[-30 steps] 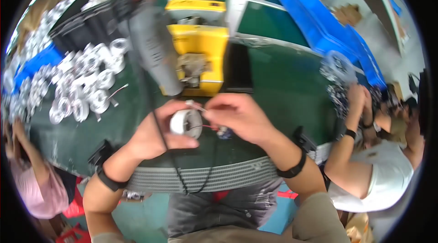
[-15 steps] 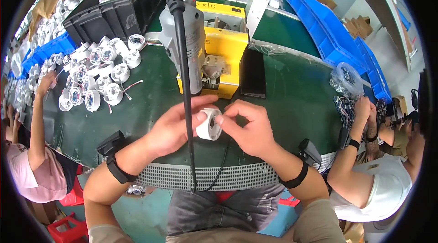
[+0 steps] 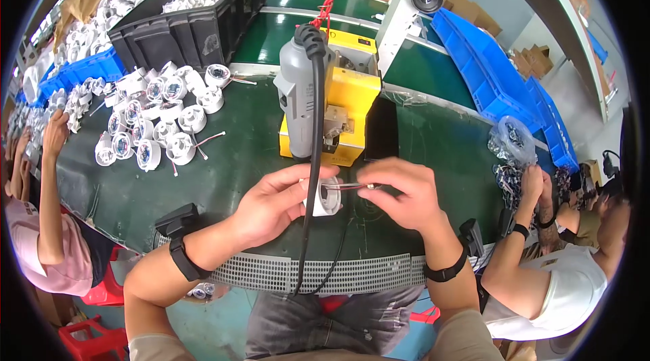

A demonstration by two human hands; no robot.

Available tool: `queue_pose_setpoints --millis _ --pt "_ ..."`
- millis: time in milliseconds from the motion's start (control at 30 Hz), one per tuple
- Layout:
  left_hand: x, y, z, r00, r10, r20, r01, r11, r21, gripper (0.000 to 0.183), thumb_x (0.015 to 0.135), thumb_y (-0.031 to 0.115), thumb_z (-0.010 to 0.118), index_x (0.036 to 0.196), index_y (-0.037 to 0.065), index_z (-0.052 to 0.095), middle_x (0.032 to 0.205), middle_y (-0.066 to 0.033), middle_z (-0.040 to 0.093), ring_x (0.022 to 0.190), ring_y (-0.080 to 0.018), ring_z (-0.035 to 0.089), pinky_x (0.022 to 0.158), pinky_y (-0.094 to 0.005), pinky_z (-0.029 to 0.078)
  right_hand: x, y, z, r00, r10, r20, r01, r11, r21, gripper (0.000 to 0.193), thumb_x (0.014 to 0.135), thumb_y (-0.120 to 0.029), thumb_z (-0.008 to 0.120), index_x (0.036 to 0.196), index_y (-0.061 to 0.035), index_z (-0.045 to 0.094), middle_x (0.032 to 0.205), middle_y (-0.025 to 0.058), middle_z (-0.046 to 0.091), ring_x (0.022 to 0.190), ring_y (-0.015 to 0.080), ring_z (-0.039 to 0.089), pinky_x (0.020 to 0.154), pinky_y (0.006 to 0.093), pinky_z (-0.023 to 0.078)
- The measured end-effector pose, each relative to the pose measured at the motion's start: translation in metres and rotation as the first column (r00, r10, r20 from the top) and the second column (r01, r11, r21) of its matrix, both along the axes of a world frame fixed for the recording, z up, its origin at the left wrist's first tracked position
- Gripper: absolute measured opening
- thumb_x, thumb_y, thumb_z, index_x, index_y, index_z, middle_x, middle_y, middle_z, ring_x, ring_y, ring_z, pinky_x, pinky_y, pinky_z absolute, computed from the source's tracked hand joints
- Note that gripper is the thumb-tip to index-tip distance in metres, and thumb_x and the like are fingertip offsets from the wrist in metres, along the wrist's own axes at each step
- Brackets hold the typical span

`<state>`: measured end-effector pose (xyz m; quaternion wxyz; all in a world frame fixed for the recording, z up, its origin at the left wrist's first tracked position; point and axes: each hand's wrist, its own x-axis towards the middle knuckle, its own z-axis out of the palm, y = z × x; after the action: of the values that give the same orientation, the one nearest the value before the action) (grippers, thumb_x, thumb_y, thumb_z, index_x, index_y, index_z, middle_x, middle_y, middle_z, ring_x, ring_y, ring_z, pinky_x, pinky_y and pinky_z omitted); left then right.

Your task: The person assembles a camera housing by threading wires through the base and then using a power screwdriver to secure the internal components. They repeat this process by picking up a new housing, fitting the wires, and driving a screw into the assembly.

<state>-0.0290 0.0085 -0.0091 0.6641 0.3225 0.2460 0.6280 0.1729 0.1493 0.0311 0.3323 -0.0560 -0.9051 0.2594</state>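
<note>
My left hand [image 3: 274, 204] holds a small white round lamp housing [image 3: 326, 199] over the green table [image 3: 223, 178]. My right hand [image 3: 405, 192] pinches the thin wires [image 3: 352, 186] that come out of the housing and pulls them out to the right. A grey hanging power screwdriver [image 3: 296, 87] with a black cable [image 3: 313, 158] hangs just in front of my hands, and the cable crosses the housing. Behind it stands a yellow fixture box [image 3: 345, 114].
Several white housings with wires [image 3: 152, 124] lie at the left of the table. A black crate [image 3: 196, 12] full of white parts stands behind them. Blue bins [image 3: 487, 63] run along the right. One person sits at the left [image 3: 47, 178], another at the right [image 3: 542, 212].
My hands have moved slightly apart, and my right hand has drawn the wires out to the right of the housing. The view has tilted down, so the table sits lower in the picture.
</note>
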Motion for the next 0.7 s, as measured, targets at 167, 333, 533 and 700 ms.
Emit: queue_pose_setpoints --millis 167,333,533,700 --pt "-0.002 0.0 -0.001 0.987 0.038 -0.156 -0.019 0.992 0.121 0.043 0.096 0.016 0.054 0.136 0.002 0.045 0.137 -0.0156 0.047 0.125 -0.0276 0.049 0.104 -0.0439 0.041 -0.007 -0.026 -0.006 0.995 0.102 -0.01 -0.078 0.684 -0.725 0.023 0.078 0.006 0.071 0.1 0.0058 0.066 0.074 0.0102 0.068 0.06 0.0161 0.066 0.052 0.0252 0.054" --pt "0.0 0.003 0.001 0.994 -0.006 -0.113 0.026 0.984 0.175 0.052 0.095 0.016 0.056 0.142 0.002 0.038 0.137 -0.015 0.047 0.123 -0.0257 0.05 0.103 -0.0423 0.041 -0.02 -0.032 -0.02 0.962 0.149 -0.228 -0.266 0.695 -0.667 0.018 0.088 0.005 0.061 0.106 0.0071 0.064 0.102 0.0163 0.061 0.074 0.021 0.068 0.059 0.0271 0.056" --pt "0.006 0.0 0.006 0.996 -0.052 -0.072 0.062 0.986 0.154 0.059 0.095 0.018 0.056 0.145 -0.001 0.031 0.14 -0.0142 0.043 0.125 -0.0248 0.047 0.106 -0.0401 0.038 -0.019 -0.047 -0.015 0.995 -0.032 -0.099 -0.054 0.653 -0.756 0.016 0.08 0.008 0.069 0.095 0.0067 0.065 0.089 0.0114 0.065 0.079 0.0177 0.066 0.065 0.0273 0.056" --pt "0.007 -0.001 0.008 0.997 -0.079 -0.007 0.079 0.989 0.126 0.053 0.097 0.005 0.048 0.146 0.0 0.03 0.139 -0.0088 0.044 0.125 -0.0174 0.046 0.104 -0.0332 0.037 -0.022 -0.043 -0.025 0.981 -0.052 -0.187 -0.037 0.895 -0.444 0.019 0.074 0.009 0.074 0.089 0.0046 0.065 0.085 0.0114 0.066 0.076 0.0167 0.065 0.067 0.0271 0.053"
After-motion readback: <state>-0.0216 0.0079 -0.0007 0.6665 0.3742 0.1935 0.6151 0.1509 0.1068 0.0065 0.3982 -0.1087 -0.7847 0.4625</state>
